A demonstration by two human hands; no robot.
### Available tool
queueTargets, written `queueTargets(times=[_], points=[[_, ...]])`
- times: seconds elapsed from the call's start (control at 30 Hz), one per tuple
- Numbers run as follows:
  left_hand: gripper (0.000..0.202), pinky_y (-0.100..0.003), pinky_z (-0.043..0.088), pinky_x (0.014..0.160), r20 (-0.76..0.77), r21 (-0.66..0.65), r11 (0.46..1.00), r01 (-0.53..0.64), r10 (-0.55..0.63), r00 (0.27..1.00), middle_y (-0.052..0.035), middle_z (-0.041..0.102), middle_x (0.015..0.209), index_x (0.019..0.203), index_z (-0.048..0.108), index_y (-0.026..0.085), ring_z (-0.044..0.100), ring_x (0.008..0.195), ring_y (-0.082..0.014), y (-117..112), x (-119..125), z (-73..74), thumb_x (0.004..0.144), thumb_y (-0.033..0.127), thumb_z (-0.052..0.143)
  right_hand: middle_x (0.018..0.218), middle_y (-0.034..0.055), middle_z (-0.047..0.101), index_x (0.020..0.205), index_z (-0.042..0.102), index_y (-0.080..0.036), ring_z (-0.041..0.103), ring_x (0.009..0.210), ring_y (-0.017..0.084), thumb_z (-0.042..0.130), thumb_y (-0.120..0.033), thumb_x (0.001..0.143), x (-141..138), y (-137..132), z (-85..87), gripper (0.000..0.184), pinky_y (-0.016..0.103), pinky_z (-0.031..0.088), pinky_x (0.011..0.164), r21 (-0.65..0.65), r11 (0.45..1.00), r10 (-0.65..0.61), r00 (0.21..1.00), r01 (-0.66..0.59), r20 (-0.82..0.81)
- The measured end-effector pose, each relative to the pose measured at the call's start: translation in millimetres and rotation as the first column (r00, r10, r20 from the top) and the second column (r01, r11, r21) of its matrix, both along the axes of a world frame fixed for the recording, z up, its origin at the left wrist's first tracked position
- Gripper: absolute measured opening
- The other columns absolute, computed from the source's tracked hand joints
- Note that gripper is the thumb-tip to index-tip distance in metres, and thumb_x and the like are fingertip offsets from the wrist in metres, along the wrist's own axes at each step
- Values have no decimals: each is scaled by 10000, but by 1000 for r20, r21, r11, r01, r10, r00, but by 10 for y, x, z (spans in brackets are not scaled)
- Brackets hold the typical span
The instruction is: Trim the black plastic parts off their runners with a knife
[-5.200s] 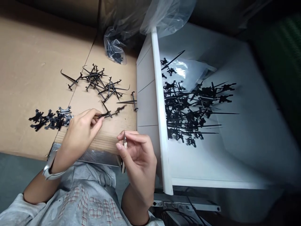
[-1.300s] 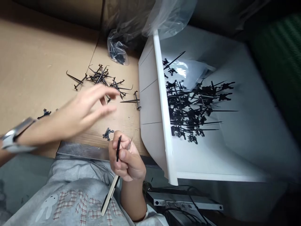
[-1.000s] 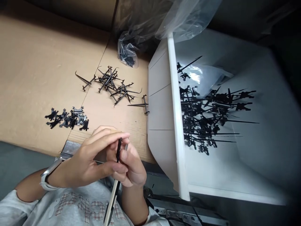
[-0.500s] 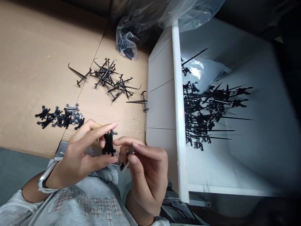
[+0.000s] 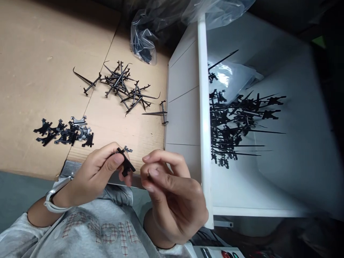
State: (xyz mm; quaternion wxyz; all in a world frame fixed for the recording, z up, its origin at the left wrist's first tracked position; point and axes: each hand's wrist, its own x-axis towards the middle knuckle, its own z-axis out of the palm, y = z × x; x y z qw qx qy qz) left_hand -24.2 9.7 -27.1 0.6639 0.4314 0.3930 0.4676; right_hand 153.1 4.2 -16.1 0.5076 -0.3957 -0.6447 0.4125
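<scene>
My left hand [image 5: 100, 172] pinches a black plastic bracket [image 5: 127, 165] between thumb and fingers, tilted with its long edge slanting down to the right. Just right of it, my right hand [image 5: 172, 193] is closed with thumb and fingertips pressed together. Whatever is in that pinch is mostly hidden, with only a tiny dark bit showing. The two hands are apart. One small black part [image 5: 128, 148] lies on the cardboard just beyond the bracket. Farther left is a pile of similar black brackets [image 5: 64, 132].
Thin black rods with crosspieces [image 5: 118, 84] lie heaped on the cardboard [image 5: 40, 86]. At right, a white bin [image 5: 203, 125] holds many black pieces with long spikes [image 5: 233, 125] and a clear bag [image 5: 228, 77]. A plastic bag of dark parts [image 5: 145, 50] sits at the back.
My left hand has turned the bracket from upright to slanted, its thumb now over the top. My right hand has shifted right, away from it, and the pointed shiny piece it showed is now mostly hidden.
</scene>
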Motion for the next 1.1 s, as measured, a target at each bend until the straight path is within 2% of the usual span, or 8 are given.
queueTargets(times=[0.13, 0.3, 0.4, 0.53, 0.7, 0.87, 0.97, 1.1], points=[[330, -270, 495, 629, 172, -67, 992, 109, -96, 980, -42, 715, 804, 927, 671, 209, 652, 703, -155, 36, -24, 40, 1098, 467, 557, 1149, 76, 709, 1303, 729, -271, 745, 782, 131, 637, -13, 974, -20, 49, 66, 428, 269, 650, 646, 94, 995, 8, 1000, -11, 30], [373, -291, 434, 582, 268, -110, 952, 285, -248, 931, -30, 683, 751, 919, 618, 227, 576, 618, -151, 2, -53, 91, 1114, 509, 473, 985, 60, 742, 1210, 778, -316, 746, 723, 181, 697, -163, 993, 11, 82, 151, 277, 286, 593, 512, 139, 990, -24, 991, 6, 129], [443, -297, 393, 546, 213, -109, 965, 240, -213, 954, -10, 574, 715, 820, 546, 228, 508, 600, -153, -1, -11, 120, 1097, 560, 451, 885, 62, 751, 1117, 802, -311, 738, 718, 227, 779, -216, 943, 30, 34, 158, 199, 321, 577, 487, 162, 986, -68, 982, 39, 178], [480, -304, 334, 533, 59, -7, 986, 165, -165, 985, 26, 432, 637, 720, 427, 238, 402, 577, -147, 28, 58, 163, 1096, 536, 426, 871, 48, 780, 1274, 758, -303, 730, 686, 205, 713, -110, 967, -6, -36, 148, 366, 323, 593, 529, 162, 987, -36, 984, 7, 177], [471, -320, 344, 555, 49, 40, 987, 154, -156, 987, 18, 495, 626, 707, 431, 237, 426, 579, -154, 25, 65, 159, 1096, 503, 422, 931, 71, 807, 1374, 714, -241, 757, 736, 174, 676, -128, 1010, -41, 27, 187, 383, 303, 623, 597, 229, 973, 11, 994, -36, 107], [470, -328, 318, 557, 23, 83, 985, 151, -154, 988, 28, 439, 607, 702, 391, 238, 406, 564, -151, 13, 64, 139, 1094, 492, 432, 879, 42, 779, 1315, 721, -327, 714, 660, 173, 673, -180, 1019, -27, -27, 170, 334, 314, 583, 538, 155, 987, 25, 997, -36, 70], [451, -328, 296, 553, 10, 115, 985, 128, -130, 991, 32, 394, 616, 713, 387, 235, 370, 563, -151, 9, 91, 155, 1101, 464, 420, 841, 61, 760, 1132, 763, -291, 704, 665, 214, 708, -269, 998, -18, -150, 97, 146, 363, 596, 547, -199, 979, 61, 996, -48, 63], [444, -311, 283, 551, 3, 154, 988, 32, -33, 999, 34, 350, 640, 719, 379, 226, 346, 576, -143, -29, 149, 190, 1111, 429, 431, 828, 52, 762, 1066, 774, -301, 690, 666, 217, 748, -338, 964, 4, -246, 79, 112, 360, 600, 546, -277, 961, 18, 997, 5, 80]])
